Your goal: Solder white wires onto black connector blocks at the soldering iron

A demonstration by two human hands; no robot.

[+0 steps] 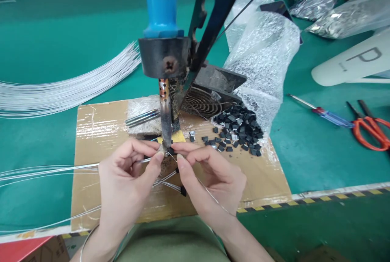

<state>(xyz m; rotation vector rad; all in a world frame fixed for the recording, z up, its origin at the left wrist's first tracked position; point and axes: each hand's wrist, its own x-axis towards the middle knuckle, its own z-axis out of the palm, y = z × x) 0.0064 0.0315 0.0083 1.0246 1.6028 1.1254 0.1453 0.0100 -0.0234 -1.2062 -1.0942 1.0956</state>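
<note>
My left hand is closed, thumb and fingertips pinching thin white wires that trail off to the left. A thin silvery solder wire runs through my closed right hand, its end between the thumb and fingers. Both sets of fingertips meet at the tip of a soldering iron, which hangs tip-down from above with a blue handle. A small dark piece shows at the tip, partly hidden by the fingers. Beneath my hands, other wires end in a black connector.
A pile of small black connectors lies right of the iron on cardboard. Behind are a black fan and bubble wrap. A bundle of white wires lies left; a screwdriver and orange-handled scissors lie right.
</note>
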